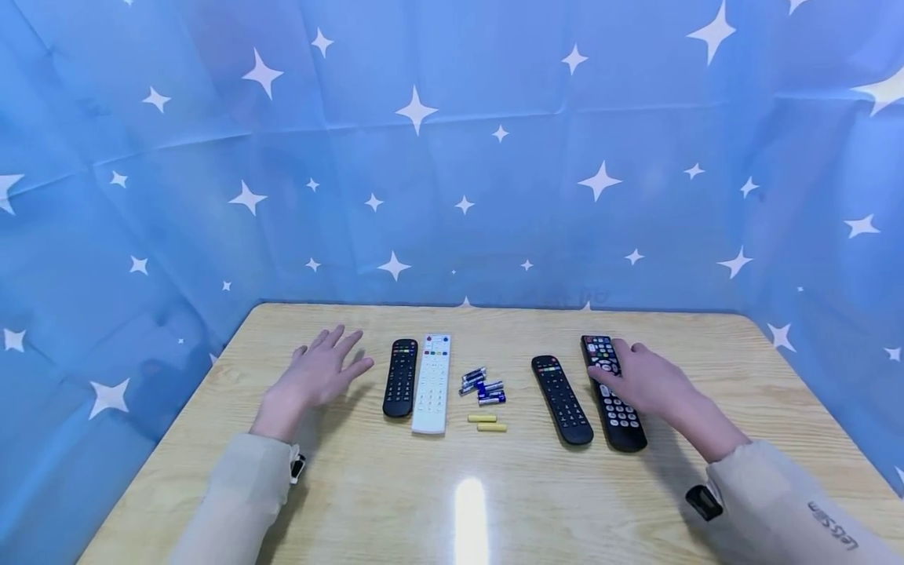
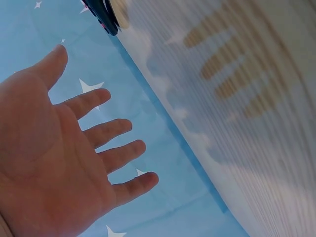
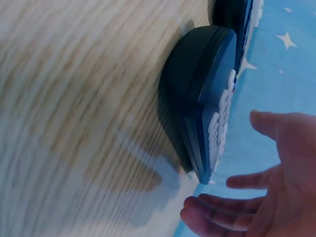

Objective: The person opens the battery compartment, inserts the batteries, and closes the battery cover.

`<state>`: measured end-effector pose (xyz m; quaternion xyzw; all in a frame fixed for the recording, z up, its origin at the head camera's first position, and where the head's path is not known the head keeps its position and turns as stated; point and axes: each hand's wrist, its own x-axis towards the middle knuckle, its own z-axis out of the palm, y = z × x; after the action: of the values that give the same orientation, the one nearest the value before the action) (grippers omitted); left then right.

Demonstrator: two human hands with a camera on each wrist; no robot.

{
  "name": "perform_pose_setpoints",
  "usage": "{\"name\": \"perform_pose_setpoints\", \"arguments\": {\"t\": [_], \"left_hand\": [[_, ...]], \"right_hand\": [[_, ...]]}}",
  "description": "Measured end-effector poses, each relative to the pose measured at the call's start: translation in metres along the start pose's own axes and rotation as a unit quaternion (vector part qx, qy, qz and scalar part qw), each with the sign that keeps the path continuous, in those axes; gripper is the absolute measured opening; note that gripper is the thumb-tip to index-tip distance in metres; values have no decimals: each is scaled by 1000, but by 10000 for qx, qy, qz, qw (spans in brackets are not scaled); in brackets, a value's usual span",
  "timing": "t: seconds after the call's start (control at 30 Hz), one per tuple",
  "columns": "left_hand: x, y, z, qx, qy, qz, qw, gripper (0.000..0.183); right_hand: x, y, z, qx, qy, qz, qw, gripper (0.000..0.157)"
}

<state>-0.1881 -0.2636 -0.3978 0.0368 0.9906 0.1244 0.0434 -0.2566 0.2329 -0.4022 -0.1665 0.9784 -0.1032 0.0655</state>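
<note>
My left hand (image 1: 318,373), fingers spread, hovers over the table left of a small black remote (image 1: 400,378); the left wrist view shows its palm (image 2: 59,153) holding nothing. Beside that remote lies a white remote (image 1: 431,384). On the right, my right hand (image 1: 650,380) is over the edge of a larger black remote (image 1: 621,416) with white buttons. In the right wrist view a gap shows between the fingers (image 3: 242,212) and this remote (image 3: 197,98). Another small black remote (image 1: 563,400) lies just left of it.
Between the remotes lie several blue-and-silver batteries (image 1: 483,386) and two yellow batteries (image 1: 487,423). They rest on a light wooden table (image 1: 367,486). A blue curtain with white stars (image 1: 452,157) surrounds the table's back and sides.
</note>
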Motion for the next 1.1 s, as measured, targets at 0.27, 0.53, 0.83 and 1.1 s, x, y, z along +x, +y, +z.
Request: {"name": "perform_pose_setpoints", "arguments": {"t": [0.27, 0.53, 0.83, 1.1], "left_hand": [[7, 5, 1, 2, -65, -66, 10000, 76], [8, 7, 4, 53, -82, -114, 9999, 70], [6, 9, 3, 83, -129, -126, 9998, 70], [6, 12, 1, 137, -121, -84, 9998, 70]], "right_hand": [[8, 1, 2, -63, -247, 29, 9997, 90], [11, 0, 9, 56, -371, -46, 9993, 89], [11, -3, 14, 242, -326, -119, 9991, 82], [12, -6, 12, 281, -362, 77, 9989, 83]]}}
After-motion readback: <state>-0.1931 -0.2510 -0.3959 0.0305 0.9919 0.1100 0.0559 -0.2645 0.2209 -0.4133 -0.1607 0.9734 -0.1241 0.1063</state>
